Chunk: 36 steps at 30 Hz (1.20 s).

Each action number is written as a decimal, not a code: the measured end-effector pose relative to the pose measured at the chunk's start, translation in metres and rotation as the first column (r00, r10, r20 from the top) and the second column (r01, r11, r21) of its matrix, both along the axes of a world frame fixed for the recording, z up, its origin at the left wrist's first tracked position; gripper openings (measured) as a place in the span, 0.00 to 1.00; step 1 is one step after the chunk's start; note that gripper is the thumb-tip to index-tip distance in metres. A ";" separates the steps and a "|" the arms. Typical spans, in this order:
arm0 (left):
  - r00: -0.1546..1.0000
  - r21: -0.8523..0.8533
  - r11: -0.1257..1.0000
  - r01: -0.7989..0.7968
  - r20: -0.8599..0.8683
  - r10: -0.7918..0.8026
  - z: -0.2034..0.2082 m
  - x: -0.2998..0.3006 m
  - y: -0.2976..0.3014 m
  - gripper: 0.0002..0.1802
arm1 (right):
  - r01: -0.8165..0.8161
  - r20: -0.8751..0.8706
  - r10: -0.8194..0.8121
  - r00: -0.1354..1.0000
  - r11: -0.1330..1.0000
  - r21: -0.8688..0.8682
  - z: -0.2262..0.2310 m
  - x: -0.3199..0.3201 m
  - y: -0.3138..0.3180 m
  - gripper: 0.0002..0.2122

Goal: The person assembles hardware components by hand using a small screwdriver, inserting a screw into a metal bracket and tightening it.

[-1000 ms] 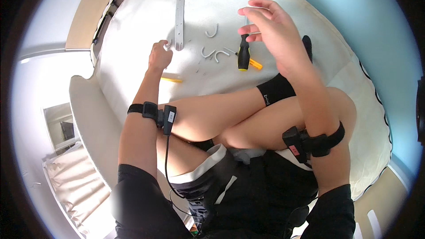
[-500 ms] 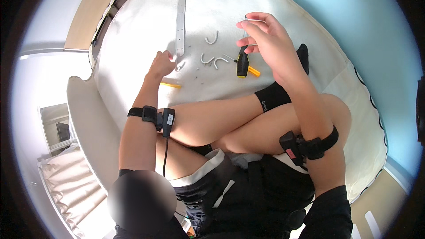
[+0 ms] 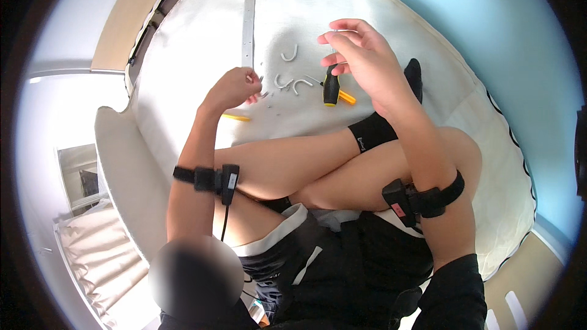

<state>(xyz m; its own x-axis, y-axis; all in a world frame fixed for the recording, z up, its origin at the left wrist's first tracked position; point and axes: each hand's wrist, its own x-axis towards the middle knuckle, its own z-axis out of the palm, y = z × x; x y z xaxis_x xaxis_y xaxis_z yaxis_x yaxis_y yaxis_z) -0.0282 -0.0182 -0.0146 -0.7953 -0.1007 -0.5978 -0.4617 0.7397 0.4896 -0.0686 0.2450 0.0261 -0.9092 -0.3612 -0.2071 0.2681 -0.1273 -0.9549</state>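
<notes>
My right hand [image 3: 364,55] pinches a screwdriver [image 3: 331,90] by its metal shaft, the black and yellow handle pointing toward me. My left hand [image 3: 234,93] is over the near end of a long grey metal strip with holes [image 3: 249,30], fingers curled together. Small grey bits show at those fingertips; what they hold is too hidden to name. Between the hands lie three curved metal hooks, one farther off [image 3: 290,54], the other two, a left hook [image 3: 281,81] and a right hook [image 3: 299,84], nearer me. Several tiny screws [image 3: 269,106] are scattered beside the left hand.
A tool with a yellow handle [image 3: 347,98] and thin shaft lies partly behind the screwdriver. Another yellow piece [image 3: 237,117] pokes out beside my left forearm. Everything rests on a white bed cover [image 3: 428,43]; my crossed legs [image 3: 342,165] border it, with a blue wall [image 3: 507,67] at right.
My left hand has moved right and turned, its fingers now curled in front of the strip's near end. My right hand, with the screwdriver, has shifted slightly left.
</notes>
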 end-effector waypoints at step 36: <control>0.364 0.363 0.839 0.406 -0.906 0.216 0.043 0.037 0.076 0.10 | -0.191 -0.507 0.123 0.853 0.978 -0.084 0.001 0.039 -0.017 0.15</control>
